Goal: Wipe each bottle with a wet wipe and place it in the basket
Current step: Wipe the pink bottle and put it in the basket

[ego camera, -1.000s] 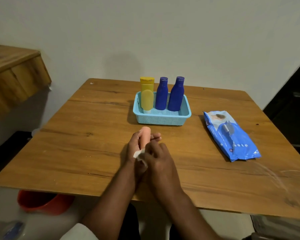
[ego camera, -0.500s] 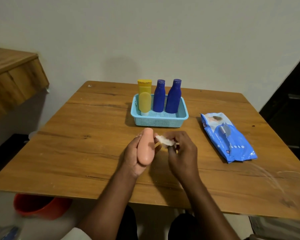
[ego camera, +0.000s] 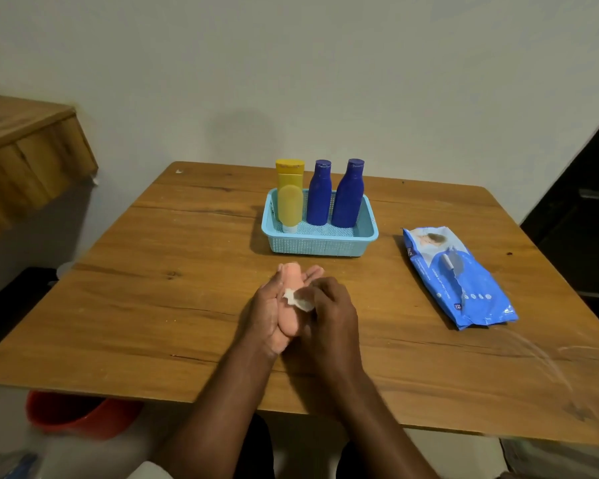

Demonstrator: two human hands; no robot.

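Head view: left hand (ego camera: 268, 307) around smooth peach bottle (ego camera: 290, 299), right hand (ego camera: 329, 314) pinching crumpled wipe (ego camera: 298, 299).

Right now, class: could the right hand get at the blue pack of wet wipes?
Probably yes. The wipes pack lies on bare table on the right hand's side, nothing between them. But that hand is pinching a wipe, so it must free its fingers first.

The wooden surface (ego camera: 187, 271) stands against a pale wall. Toward its far edge sits a light blue basket (ego camera: 319, 242). Well to the right of the basket lies a blue wipes pack (ego camera: 464, 281), flat and angled, with streaks near the right corner.
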